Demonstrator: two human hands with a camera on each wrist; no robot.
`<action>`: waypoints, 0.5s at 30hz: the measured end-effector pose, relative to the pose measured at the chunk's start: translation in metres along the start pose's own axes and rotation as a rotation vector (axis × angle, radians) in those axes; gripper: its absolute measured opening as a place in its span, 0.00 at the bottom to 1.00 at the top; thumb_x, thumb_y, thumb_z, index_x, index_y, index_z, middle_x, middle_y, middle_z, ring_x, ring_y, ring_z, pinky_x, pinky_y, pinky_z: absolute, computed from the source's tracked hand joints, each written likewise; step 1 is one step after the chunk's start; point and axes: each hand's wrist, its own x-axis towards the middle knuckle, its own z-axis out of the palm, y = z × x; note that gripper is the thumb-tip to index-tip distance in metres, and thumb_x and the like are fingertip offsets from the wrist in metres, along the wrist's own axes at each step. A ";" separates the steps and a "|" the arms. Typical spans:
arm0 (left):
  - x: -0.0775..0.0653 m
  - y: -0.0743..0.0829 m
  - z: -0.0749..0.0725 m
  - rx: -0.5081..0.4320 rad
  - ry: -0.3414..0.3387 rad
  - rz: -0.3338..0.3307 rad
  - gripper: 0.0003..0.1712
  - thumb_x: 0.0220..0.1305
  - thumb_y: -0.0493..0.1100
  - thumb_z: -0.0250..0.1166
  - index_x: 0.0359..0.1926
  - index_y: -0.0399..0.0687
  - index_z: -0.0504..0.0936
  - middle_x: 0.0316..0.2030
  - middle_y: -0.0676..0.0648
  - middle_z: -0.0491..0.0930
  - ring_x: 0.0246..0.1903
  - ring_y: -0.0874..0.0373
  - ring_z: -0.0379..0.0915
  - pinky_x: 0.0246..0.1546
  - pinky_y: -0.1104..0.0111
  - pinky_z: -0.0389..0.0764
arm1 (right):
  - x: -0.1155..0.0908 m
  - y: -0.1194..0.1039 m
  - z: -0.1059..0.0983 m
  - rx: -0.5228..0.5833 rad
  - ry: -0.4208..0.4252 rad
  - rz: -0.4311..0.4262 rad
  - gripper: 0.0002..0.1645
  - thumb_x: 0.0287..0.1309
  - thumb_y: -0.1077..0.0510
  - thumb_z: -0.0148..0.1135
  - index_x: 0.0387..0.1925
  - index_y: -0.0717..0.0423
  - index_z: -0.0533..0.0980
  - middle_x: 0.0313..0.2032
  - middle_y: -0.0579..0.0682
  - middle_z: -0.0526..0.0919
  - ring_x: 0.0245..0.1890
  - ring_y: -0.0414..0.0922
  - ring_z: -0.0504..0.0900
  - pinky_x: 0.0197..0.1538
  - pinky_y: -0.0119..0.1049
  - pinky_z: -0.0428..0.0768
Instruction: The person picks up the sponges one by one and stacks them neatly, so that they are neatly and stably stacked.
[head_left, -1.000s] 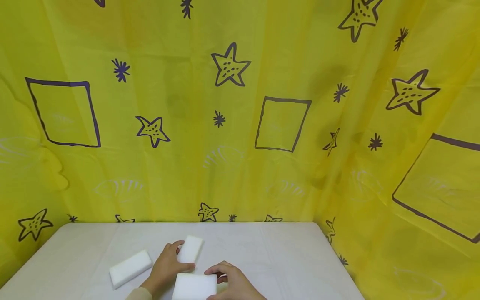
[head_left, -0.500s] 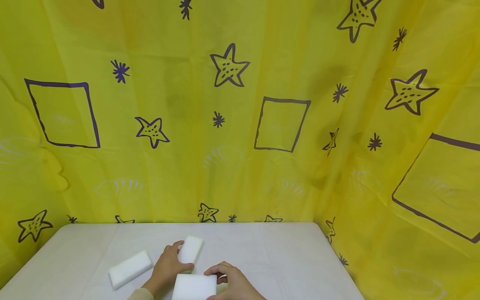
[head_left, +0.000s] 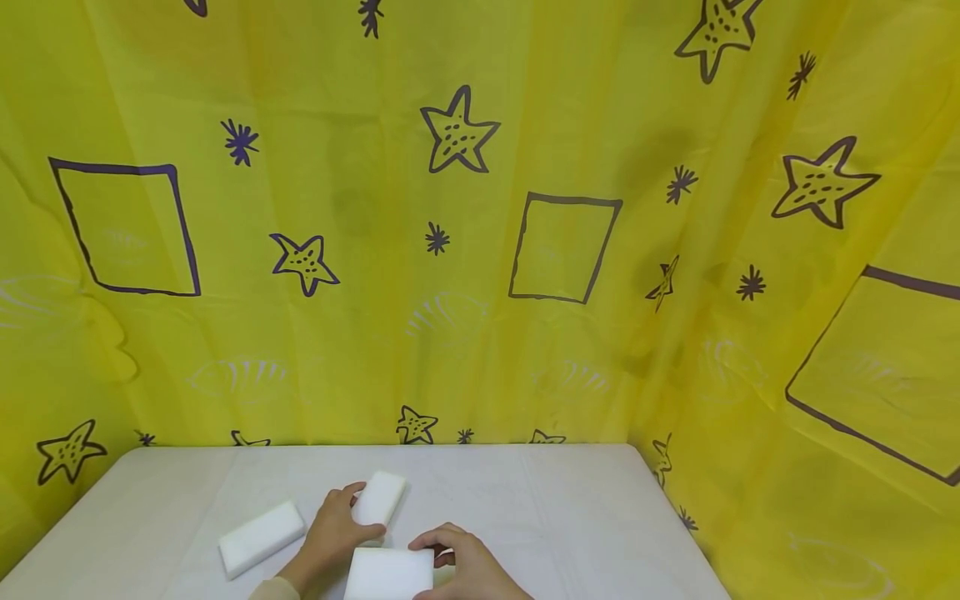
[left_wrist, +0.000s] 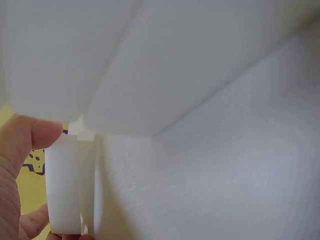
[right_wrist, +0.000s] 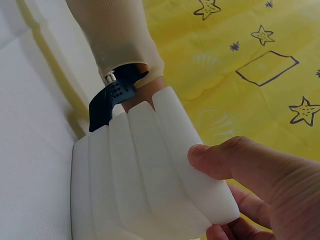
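Note:
My left hand (head_left: 332, 527) pinches a white sponge block (head_left: 380, 498) between thumb and fingers, seen in the head view beyond the near stack. The left wrist view shows this sponge (left_wrist: 63, 186) upright between the fingers, close to the table surface. At the front edge of the head view stands a stack of white sponges (head_left: 390, 573). My right hand (head_left: 471, 562) holds the top sponge (right_wrist: 177, 132) at its right end, thumb on the upper face and fingers curled below. The right wrist view shows several sponges layered in this stack (right_wrist: 117, 185).
Another white sponge (head_left: 261, 539) lies at an angle on the white table (head_left: 525, 500), left of my left hand. A yellow curtain (head_left: 360, 333) with starfish drawings hangs behind and beside the table. A dark wrist mount (right_wrist: 107, 102) sits at the left sleeve.
My left hand shifts very slightly left with its sponge. The right hand and the stack stay in place.

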 end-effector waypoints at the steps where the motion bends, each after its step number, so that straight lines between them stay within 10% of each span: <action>1: 0.000 0.000 -0.001 -0.006 0.004 0.001 0.51 0.36 0.49 0.80 0.61 0.29 0.72 0.41 0.37 0.74 0.39 0.48 0.74 0.47 0.50 0.76 | 0.000 0.000 0.000 -0.002 0.001 -0.001 0.24 0.45 0.68 0.76 0.47 0.57 0.81 0.41 0.44 0.76 0.39 0.34 0.75 0.47 0.27 0.78; 15: -0.008 0.007 -0.014 -0.046 -0.003 0.030 0.48 0.37 0.47 0.79 0.60 0.30 0.73 0.40 0.41 0.74 0.38 0.51 0.71 0.43 0.57 0.75 | -0.001 -0.004 0.000 -0.045 0.009 0.036 0.24 0.44 0.67 0.77 0.47 0.55 0.81 0.42 0.43 0.76 0.39 0.35 0.76 0.46 0.30 0.78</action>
